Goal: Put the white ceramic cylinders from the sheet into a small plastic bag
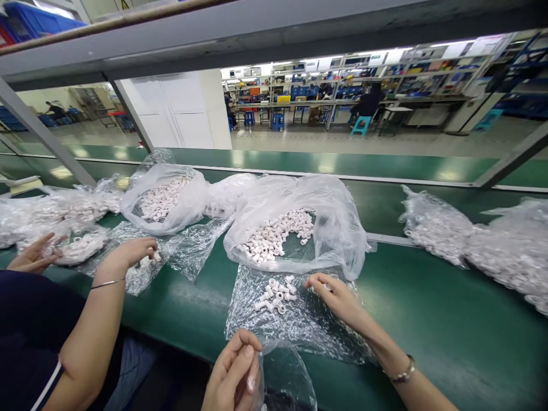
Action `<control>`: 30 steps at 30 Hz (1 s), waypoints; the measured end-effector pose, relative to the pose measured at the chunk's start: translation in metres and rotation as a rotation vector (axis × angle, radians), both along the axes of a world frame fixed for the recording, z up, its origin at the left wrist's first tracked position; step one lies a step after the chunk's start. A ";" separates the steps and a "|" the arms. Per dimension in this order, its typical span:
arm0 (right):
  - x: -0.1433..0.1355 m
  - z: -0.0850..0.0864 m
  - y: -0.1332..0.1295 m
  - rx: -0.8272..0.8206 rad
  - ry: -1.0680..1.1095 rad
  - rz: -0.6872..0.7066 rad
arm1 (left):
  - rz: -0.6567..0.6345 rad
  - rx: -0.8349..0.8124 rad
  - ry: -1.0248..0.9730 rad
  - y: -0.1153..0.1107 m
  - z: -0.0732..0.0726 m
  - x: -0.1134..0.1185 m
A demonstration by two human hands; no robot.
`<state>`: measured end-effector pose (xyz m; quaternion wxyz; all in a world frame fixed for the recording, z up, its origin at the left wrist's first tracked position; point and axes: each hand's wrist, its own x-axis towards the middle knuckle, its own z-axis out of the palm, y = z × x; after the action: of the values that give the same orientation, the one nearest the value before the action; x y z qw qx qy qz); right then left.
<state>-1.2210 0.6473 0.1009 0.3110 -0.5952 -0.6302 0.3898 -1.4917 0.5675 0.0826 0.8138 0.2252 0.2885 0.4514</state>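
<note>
My left hand [234,374], low in the middle, pinches the edge of a clear plastic bag [289,371] that hangs at the bench's front edge. Beyond it a clear plastic sheet [295,328] lies on the green bench, bearing a loose group of small white pipe fittings [278,295]. Just right of those fittings is my right hand [336,297], its fingers curled together over the sheet. A small pale spot shows at its fingers; I cannot tell whether it is a fitting. Behind stands a large, wide-mouthed plastic bag [338,228] with many more white fittings inside.
At left, a co-worker's hands [128,254] are over similar fittings and plastic. Another bag of fittings [194,197] stands before them. Filled clear bags [505,245] lie at right. A grey shelf beam [274,34] spans overhead, with slanted posts at both sides.
</note>
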 end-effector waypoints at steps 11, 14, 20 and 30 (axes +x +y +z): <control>-0.013 -0.016 0.010 0.027 -0.127 -0.011 | -0.005 -0.012 -0.018 -0.001 -0.001 -0.003; -0.002 -0.006 0.011 -0.143 0.428 -0.021 | 0.004 0.002 -0.030 -0.001 -0.002 -0.004; 0.005 0.002 0.012 -0.100 0.645 -0.012 | 0.005 0.020 -0.027 -0.002 -0.002 -0.003; -0.012 -0.021 0.026 0.274 -0.834 0.365 | -0.021 0.007 0.016 0.000 -0.003 -0.005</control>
<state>-1.2330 0.6734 0.0804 0.0335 -0.5339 -0.8412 0.0793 -1.4968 0.5674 0.0799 0.8154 0.2346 0.2913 0.4418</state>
